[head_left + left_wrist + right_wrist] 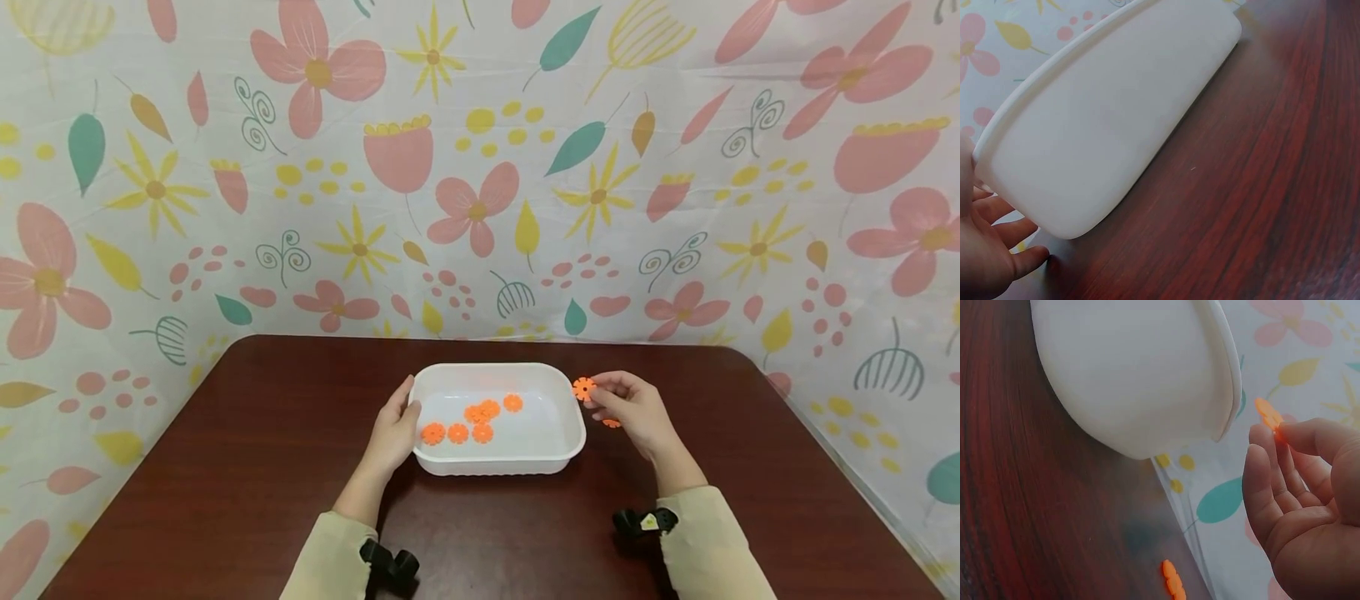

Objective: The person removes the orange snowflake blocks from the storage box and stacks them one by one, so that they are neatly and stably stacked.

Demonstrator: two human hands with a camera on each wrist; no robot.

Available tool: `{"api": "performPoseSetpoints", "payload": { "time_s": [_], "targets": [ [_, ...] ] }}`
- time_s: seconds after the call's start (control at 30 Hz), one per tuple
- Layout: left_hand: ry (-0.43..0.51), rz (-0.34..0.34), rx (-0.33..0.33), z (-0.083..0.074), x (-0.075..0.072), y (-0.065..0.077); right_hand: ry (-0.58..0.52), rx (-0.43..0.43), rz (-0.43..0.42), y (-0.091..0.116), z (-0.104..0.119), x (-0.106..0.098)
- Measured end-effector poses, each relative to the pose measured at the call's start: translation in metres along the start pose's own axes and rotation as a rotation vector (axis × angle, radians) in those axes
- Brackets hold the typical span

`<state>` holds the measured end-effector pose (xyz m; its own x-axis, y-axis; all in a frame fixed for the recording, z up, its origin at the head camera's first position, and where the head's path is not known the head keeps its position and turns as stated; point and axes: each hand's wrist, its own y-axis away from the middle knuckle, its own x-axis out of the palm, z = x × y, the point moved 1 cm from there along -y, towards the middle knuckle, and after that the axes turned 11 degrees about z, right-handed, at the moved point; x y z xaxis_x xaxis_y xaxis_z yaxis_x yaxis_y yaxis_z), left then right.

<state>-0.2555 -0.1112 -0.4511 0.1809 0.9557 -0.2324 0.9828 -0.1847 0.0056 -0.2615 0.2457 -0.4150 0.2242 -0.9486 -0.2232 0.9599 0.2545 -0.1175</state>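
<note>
A white plastic tub stands on the table, several orange notched plastic discs lying flat inside, mostly toward its left half. My left hand holds the tub's left end, thumb at the rim and fingers along the outer wall. Just off the right end, my right hand pinches another orange notched disc between thumb and fingertips, at about rim height. The right wrist view shows that disc edge-on. Below the right hand, one more orange disc lies on the table, partly hidden by the fingers.
The dark reddish wooden table reaches back to a white cloth printed with flowers and leaves. Black straps with small devices sit at both wrists, over light sleeves.
</note>
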Motion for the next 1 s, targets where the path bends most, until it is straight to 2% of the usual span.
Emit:
{"api": "performPoseSetpoints", "payload": {
  "time_s": [0.2, 0.43, 0.67, 0.7, 0.9, 0.93, 1.0],
  "targets": [
    [-0.002, -0.002, 0.011, -0.002, 0.0, 0.0, -0.057, 0.005, -0.034, 0.002, -0.008, -0.006],
    [-0.036, -0.013, 0.028, -0.002, 0.001, 0.0, -0.06, 0.068, -0.078, 0.002, -0.018, -0.012],
    [0.004, -0.002, -0.016, 0.0, -0.002, 0.0, -0.065, 0.127, -0.141, 0.001, -0.026, -0.017],
    [0.003, 0.002, -0.019, -0.006, -0.002, 0.002, -0.07, 0.133, -0.153, 0.001, -0.027, -0.018],
    [0.002, 0.011, -0.009, -0.006, -0.002, 0.002, -0.115, 0.168, -0.207, 0.004, -0.034, -0.024],
    [0.004, 0.01, -0.006, -0.001, -0.002, -0.001, -0.119, 0.173, -0.212, 0.005, -0.035, -0.025],
    [0.0, 0.008, -0.009, 0.0, -0.001, -0.001, -0.13, 0.181, -0.218, 0.006, -0.036, -0.027]
  ]
}}
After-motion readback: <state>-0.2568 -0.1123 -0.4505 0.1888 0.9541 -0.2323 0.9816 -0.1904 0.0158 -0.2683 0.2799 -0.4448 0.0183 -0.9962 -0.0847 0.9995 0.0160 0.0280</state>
